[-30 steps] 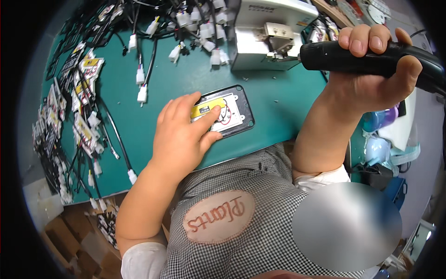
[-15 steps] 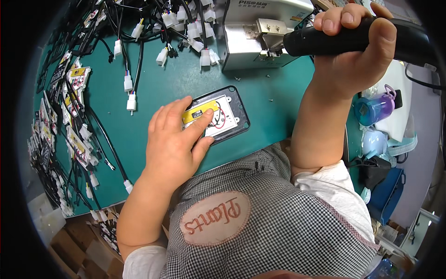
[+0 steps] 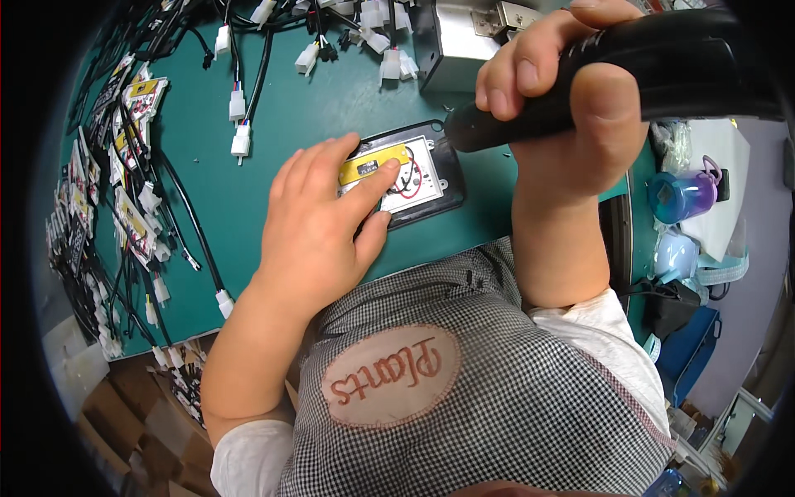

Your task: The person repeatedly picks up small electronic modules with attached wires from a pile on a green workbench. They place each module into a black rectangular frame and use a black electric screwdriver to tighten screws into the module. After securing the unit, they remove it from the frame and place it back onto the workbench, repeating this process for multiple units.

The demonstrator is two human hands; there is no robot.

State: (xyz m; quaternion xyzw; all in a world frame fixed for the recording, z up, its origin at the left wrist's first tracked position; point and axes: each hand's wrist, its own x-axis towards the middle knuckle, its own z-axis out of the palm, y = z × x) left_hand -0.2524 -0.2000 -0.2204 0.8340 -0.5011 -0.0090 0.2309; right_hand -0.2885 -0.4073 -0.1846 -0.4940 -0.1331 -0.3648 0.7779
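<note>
My left hand (image 3: pixel 310 219) lies over a flat black plastic case (image 3: pixel 452 170) on the bench, gripping it with fingers at the far side and thumb at the near edge. Inside the case sits a white circuit board (image 3: pixel 429 176) with red and black wires and a yellow strip (image 3: pixel 352 172), on which my index finger rests. My right hand (image 3: pixel 609 99) is wrapped round a thick black electric screwdriver (image 3: pixel 679 62), raised above the bench. Its narrow end points left, over the case's far right corner; whether it touches cannot be told.
A silver screw-feeding machine (image 3: pixel 455 45) stands at the back. White-plugged cables (image 3: pixel 240 108) lie at the far left, with a pile of wired circuit boards (image 3: pixel 137 199) along the left side. A blue-purple bottle (image 3: pixel 683 195) stands at right. The green bench (image 3: pixel 215 265) ends near my apron.
My right hand has brought the screwdriver down and left, from near the silver machine to the case's right corner. The view has shifted slightly; my left hand keeps its grip.
</note>
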